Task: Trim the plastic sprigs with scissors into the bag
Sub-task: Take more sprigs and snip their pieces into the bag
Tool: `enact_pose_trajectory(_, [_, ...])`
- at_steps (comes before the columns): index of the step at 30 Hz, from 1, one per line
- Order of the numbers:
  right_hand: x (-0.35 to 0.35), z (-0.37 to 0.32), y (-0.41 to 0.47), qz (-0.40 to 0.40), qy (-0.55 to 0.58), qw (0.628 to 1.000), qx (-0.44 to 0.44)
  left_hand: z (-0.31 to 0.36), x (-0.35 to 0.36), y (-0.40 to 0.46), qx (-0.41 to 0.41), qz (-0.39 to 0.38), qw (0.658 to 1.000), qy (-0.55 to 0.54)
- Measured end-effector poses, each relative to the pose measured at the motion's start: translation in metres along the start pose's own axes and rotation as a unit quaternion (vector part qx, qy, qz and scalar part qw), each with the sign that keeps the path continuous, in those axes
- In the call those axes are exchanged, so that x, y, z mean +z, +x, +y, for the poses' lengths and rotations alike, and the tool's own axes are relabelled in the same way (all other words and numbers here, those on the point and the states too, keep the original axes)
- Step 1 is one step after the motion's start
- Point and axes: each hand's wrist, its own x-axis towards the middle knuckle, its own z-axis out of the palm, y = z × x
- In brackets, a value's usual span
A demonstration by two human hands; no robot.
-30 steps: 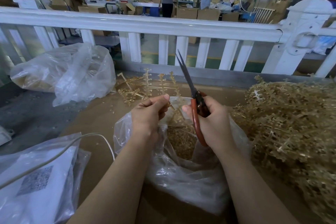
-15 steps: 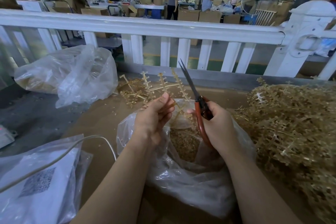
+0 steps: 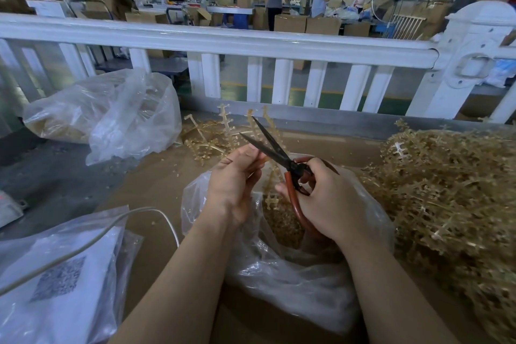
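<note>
Fingers of the left hand [image 3: 233, 184] pinch a sprig [image 3: 272, 176]; the right hand [image 3: 329, 201] grips open scissors [image 3: 275, 152].

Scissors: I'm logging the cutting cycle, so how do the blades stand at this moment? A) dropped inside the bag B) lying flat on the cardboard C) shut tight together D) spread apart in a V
D: the scissors, held in the right hand, have their two blades parted in a V just beyond the left hand, above the bag.

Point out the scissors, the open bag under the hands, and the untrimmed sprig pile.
scissors [image 3: 272, 148]: head view, on the blades.
open bag [image 3: 293, 288]: head view, near wall.
sprig pile [image 3: 446, 190]: head view, middle of heap.
</note>
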Motion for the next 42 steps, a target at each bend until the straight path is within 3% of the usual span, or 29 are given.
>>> enact_pose_trajectory(22, [-0.0021,-0.0016,-0.0046,0.065,-0.047,0.996,-0.043,0.0036,0.0013,-0.0015,0.033,-0.050,0.997,0.045])
enact_pose_trajectory(35, [-0.0034,-0.0040,-0.0064,0.062,-0.044,0.997,-0.034,0.0027,0.0013,-0.0008,0.020,-0.039,0.999,0.014])
enact_pose_trajectory(42, [-0.0015,-0.0067,-0.0045,0.058,-0.071,0.996,-0.022,0.0013,-0.0030,-0.0004,0.036,-0.078,0.996,0.021])
